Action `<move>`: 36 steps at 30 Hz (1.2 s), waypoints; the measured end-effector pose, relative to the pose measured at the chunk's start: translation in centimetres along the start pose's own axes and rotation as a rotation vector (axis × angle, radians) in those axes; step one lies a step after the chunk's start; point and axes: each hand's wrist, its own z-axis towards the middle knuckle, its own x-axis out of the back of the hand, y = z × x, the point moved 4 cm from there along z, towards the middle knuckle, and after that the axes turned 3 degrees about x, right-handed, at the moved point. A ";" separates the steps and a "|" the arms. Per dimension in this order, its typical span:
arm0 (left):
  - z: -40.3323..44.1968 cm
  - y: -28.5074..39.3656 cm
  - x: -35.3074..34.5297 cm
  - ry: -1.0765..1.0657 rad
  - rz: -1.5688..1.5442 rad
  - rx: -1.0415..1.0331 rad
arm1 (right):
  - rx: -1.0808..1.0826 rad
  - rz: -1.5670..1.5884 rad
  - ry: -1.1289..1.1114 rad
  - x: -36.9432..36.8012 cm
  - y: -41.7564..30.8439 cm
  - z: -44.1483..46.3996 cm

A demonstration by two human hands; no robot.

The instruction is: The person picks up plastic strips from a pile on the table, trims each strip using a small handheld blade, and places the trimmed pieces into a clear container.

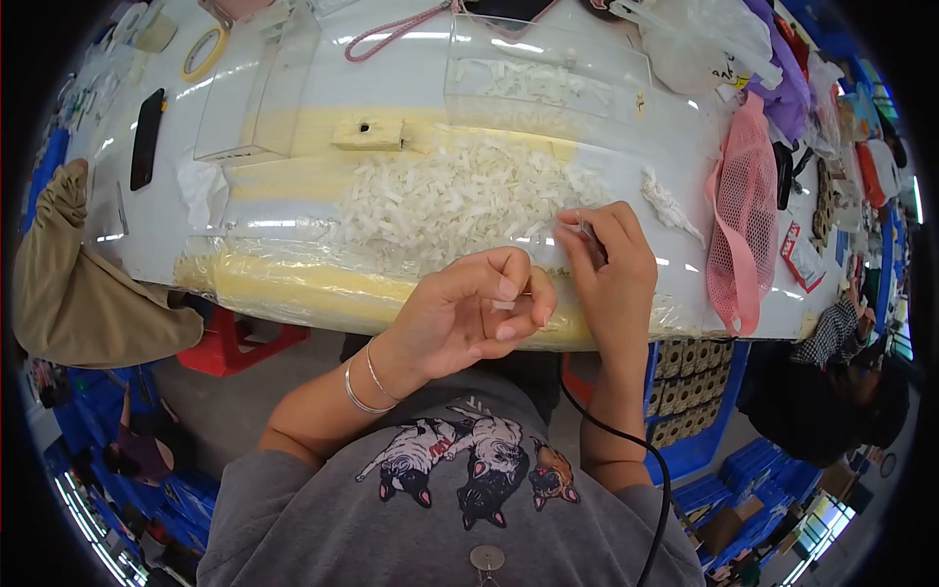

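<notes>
My left hand (469, 308) is raised palm up over the table's near edge. Its thumb and fingers are closed on a small white strip (503, 305), and a bracelet circles the wrist. To the right, my right hand (618, 259) has its thumb and forefinger curled together at the right edge of a loose pile of white strips (440, 201). Whatever lies between those fingertips is too small and hidden to name. Behind the pile lies a cream-coloured block (368, 134) with a dark hole in its top.
Clear plastic boxes (259, 98) stand behind the pile, one holding more strips. A phone (147, 139) and tape roll (202, 54) lie left. A pink mesh bag (740, 215) and twisted white plastic (667, 203) lie right. Another person's sleeve (83, 293) rests at the left edge.
</notes>
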 end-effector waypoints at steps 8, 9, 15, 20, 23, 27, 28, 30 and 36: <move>0.1 1.0 -0.2 0.031 0.129 0.020 | 0.088 -0.123 0.000 -0.4 0.1 0.5; 0.1 1.2 -0.4 0.062 0.142 0.046 | 0.091 -0.063 -0.014 -0.1 -0.1 0.6; 0.7 1.8 -1.1 0.197 0.346 0.093 | 0.032 0.425 -0.151 2.1 -0.6 0.4; 0.8 1.3 -2.2 0.104 0.382 0.110 | 0.007 0.799 -0.390 1.9 -1.0 -0.2; 0.6 1.3 -2.5 0.114 0.446 0.115 | -0.035 0.901 -0.476 1.5 -1.0 -0.3; 0.3 1.1 -2.1 0.101 0.486 0.119 | -0.144 1.024 -0.484 1.0 -1.4 -0.4; 0.2 1.3 -2.1 0.097 0.497 0.105 | -0.175 1.024 -0.487 0.8 -1.4 -0.5; 0.0 1.5 -2.2 0.089 0.518 0.076 | -0.235 1.024 -0.491 0.4 -1.3 -0.7; -1.1 2.8 -2.5 0.283 1.221 -0.407 | -0.463 1.153 -0.567 -0.7 -0.5 -1.2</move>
